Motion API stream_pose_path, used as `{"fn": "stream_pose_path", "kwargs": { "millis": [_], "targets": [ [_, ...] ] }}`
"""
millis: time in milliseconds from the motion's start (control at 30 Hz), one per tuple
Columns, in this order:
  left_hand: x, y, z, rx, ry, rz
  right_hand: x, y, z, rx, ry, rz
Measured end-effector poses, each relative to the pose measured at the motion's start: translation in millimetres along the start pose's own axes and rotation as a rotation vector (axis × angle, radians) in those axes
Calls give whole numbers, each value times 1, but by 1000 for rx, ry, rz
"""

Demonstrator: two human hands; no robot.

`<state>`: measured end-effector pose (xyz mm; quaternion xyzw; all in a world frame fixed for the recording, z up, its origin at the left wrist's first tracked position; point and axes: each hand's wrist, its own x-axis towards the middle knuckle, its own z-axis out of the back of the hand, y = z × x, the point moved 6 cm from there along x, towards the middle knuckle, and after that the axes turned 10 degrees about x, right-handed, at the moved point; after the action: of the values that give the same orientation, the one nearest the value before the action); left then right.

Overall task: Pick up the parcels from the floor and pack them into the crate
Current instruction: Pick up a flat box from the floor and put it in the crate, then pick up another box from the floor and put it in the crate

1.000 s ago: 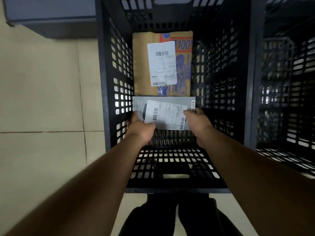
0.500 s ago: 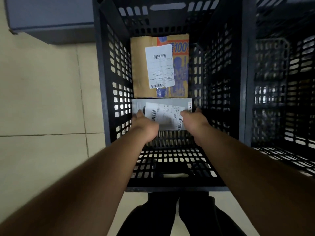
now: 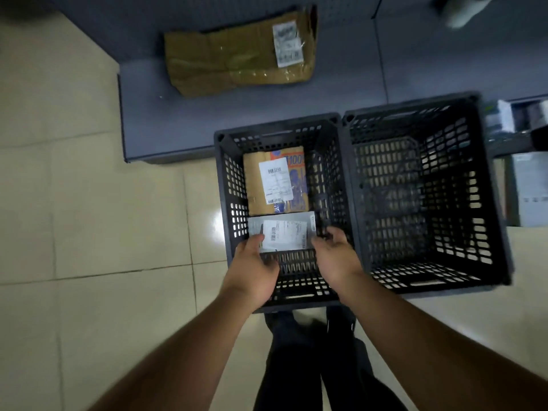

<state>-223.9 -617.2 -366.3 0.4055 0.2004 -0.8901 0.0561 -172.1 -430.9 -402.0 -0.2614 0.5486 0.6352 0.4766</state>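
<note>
Parcels are the matter here, and two of them lie already inside the black perforated plastic crate (image 3: 225,185) on the left. At the far end of its bottom lies a brown cardboard box with a white shipping label and blue and orange print (image 3: 277,182). Just beside it, on the near side, lies a flat grey plastic mailer bag with a white barcode label (image 3: 284,232); the two seem to touch along one edge.

The left hand (image 3: 252,271) is above the near left corner of the grey bag. Its fingers are relaxed and nearly straight, and the fingertips overlap the edge of the bag, but I cannot tell if they really touch it. It grips nothing. The right hand (image 3: 336,256) is at the near right corner of the same bag, with loosely curved fingers and an empty palm; it also holds nothing.

A second black perforated crate (image 3: 489,203) stands directly to the right, wall against wall with the first one. I cannot see any parcel in it.

Beyond the crates, a crumpled brown paper parcel wrapped with clear tape and with a white label (image 3: 237,54) lies on a low dark grey platform (image 3: 166,129). Both crates stand on the beige tiled floor (image 3: 103,218). The legs of the person, in dark trousers (image 3: 311,366), are seen below the crate.
</note>
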Motion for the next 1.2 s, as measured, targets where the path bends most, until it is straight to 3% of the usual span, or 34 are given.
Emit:
{"fn": "stream_pose_path", "kwargs": {
  "millis": [267,667,900,1200],
  "targets": [
    [-101,-51,32,-114,-6,-95,-113,38,42,44,-52,93],
    [-152,-152,43,4,17,-267,-185,44,165,260,-287,135],
    [-189,-266,-5,180,111,-430,-223,1,279,468,-448,133],
    [-275,-405,-111,335,151,-579,-277,-115,436,653,-636,-6]
  ]
}}
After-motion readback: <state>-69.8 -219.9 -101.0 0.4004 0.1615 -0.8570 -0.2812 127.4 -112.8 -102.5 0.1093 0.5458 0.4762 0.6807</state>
